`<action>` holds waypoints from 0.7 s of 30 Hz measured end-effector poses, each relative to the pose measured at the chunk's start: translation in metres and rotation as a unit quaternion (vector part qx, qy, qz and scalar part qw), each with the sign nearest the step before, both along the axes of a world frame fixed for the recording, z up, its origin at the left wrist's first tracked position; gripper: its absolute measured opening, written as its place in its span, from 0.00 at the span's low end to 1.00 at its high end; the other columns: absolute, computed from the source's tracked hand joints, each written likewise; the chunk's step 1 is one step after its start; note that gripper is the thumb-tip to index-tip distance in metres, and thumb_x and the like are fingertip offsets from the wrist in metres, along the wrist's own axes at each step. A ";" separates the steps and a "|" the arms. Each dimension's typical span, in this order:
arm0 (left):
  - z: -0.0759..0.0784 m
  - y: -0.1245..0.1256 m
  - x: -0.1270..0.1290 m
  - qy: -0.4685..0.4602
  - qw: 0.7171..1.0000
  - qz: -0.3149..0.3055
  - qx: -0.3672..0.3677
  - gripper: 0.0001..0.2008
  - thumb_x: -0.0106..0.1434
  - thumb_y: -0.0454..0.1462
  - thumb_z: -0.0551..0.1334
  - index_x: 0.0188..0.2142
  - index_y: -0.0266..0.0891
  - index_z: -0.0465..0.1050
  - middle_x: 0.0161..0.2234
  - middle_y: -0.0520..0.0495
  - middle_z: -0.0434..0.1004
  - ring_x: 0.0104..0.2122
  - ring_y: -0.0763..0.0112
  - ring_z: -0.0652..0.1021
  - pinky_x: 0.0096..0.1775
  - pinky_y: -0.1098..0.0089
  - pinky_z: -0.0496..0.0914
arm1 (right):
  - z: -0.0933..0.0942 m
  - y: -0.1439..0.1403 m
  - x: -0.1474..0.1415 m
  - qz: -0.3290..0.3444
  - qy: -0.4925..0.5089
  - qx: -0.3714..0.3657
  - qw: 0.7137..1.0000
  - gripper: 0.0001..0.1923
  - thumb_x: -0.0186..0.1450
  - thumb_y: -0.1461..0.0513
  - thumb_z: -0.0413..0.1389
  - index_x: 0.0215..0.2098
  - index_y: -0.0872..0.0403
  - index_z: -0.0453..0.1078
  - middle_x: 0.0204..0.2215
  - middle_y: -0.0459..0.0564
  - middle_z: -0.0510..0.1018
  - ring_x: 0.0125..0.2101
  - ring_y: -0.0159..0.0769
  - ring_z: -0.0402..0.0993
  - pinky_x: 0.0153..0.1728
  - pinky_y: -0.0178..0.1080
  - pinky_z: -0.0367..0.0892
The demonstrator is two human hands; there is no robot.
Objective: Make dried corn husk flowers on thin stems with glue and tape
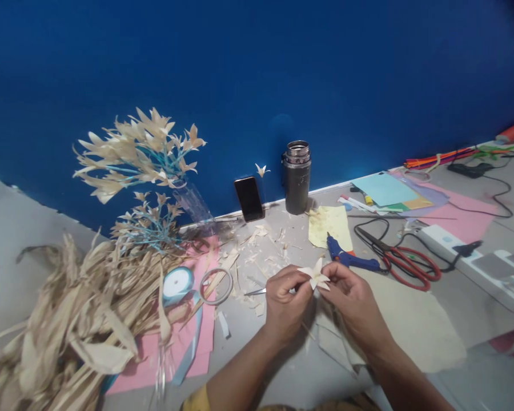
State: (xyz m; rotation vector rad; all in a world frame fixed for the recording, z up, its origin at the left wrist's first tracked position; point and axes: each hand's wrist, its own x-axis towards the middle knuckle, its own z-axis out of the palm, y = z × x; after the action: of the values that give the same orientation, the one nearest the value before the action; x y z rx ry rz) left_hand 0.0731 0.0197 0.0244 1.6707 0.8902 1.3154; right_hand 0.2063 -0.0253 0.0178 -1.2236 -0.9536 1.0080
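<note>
Low in the middle of the frame, the left hand and right hand both pinch one small cream star-shaped husk flower between their fingertips, just above the grey desk. It looks like the petal-shaping step; the next move calls for a light, steady pinch so the thin petals do not tear. One blue glue gun and one pair of red-handled scissors lie to the right, one dark steel flask stands behind.

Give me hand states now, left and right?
Left hand: closed, pinching the small pale husk flower.
Right hand: closed, pinching the same flower from the other side.
</note>
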 end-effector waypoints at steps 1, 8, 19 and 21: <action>-0.001 0.000 0.000 0.002 1.000 0.002 0.003 0.12 0.60 0.32 0.63 0.21 0.41 0.75 0.21 0.50 0.75 0.24 0.70 0.73 0.30 0.70 0.66 | 0.001 0.001 0.000 -0.003 -0.001 0.000 1.000 0.15 0.60 0.52 0.66 0.29 0.53 0.69 0.25 0.44 0.72 0.27 0.34 0.67 0.28 0.35 0.64; -0.002 0.002 0.001 -0.020 0.995 -0.001 -0.100 0.06 0.57 0.33 0.63 0.24 0.40 0.76 0.23 0.51 0.72 0.23 0.74 0.72 0.27 0.73 0.66 | 0.002 -0.002 -0.003 -0.036 -0.065 0.000 0.997 0.13 0.60 0.53 0.64 0.32 0.53 0.71 0.25 0.46 0.75 0.26 0.35 0.71 0.27 0.34 0.68; -0.007 0.002 0.001 -0.038 0.989 -0.017 -0.142 0.06 0.59 0.34 0.64 0.25 0.39 0.76 0.25 0.52 0.70 0.24 0.74 0.70 0.27 0.73 0.63 | 0.003 -0.002 -0.001 -0.110 -0.276 0.116 0.948 0.04 0.65 0.60 0.61 0.31 0.51 0.74 0.26 0.45 0.77 0.24 0.33 0.72 0.25 0.32 0.69; -0.005 0.002 -0.001 -0.018 0.995 -0.011 -0.098 0.07 0.59 0.32 0.64 0.24 0.39 0.75 0.24 0.52 0.70 0.25 0.73 0.70 0.29 0.72 0.63 | 0.002 -0.001 -0.001 -0.103 -0.285 0.121 0.945 0.04 0.65 0.61 0.60 0.31 0.50 0.74 0.26 0.44 0.76 0.23 0.32 0.71 0.25 0.31 0.69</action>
State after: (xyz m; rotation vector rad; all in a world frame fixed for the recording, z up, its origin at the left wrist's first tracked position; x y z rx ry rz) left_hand 0.0725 0.0218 0.0192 1.4973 0.9448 1.1985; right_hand 0.2051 -0.0263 0.0197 -1.3964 -1.3168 0.3508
